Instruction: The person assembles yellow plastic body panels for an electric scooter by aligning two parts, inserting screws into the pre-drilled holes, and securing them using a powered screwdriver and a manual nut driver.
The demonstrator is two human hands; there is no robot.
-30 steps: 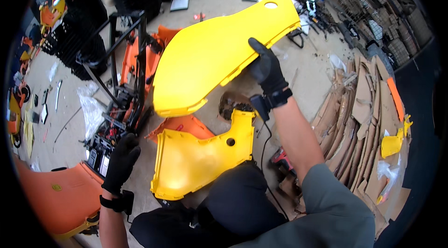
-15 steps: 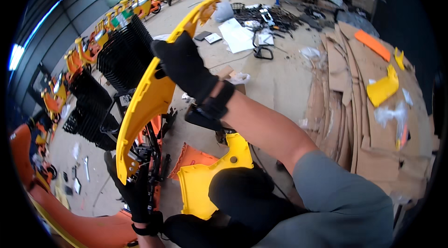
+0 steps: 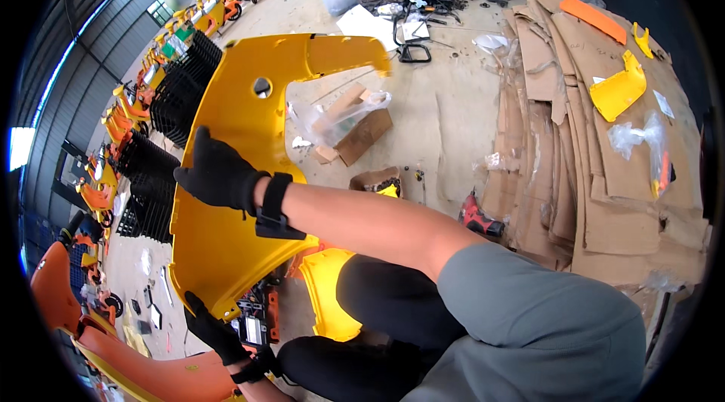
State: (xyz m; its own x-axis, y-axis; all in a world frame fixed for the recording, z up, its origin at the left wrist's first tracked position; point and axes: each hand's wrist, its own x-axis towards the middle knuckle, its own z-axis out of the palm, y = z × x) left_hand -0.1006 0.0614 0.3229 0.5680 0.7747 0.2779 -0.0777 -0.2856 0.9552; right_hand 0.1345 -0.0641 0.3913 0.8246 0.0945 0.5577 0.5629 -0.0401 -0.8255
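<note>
A large curved yellow scooter body panel (image 3: 242, 107) is held up before me, its broad face toward me, with a round hole near its upper part and an arm reaching right. My right hand (image 3: 219, 175), in a black glove, lies across the panel and grips its left edge. At the panel's bottom corner, my left hand (image 3: 211, 330), also gloved, holds the edge; some of its fingers are hidden. Beneath the panel, part of a scooter frame (image 3: 257, 319) shows. A second yellow panel (image 3: 328, 292) rests beside my knees.
Orange-and-yellow bodywork (image 3: 143, 368) stands at lower left. Stacked black crates (image 3: 185, 88) are beyond the panel. An opened carton (image 3: 366, 134), a red power drill (image 3: 477, 217) and flattened cardboard (image 3: 581, 175) lie to the right. Black parts (image 3: 423, 1) cover the far floor.
The held panel has turned from edge-on to face me. My right hand has come lower and nearer, still gripping it. The left hand stays at the bottom corner.
</note>
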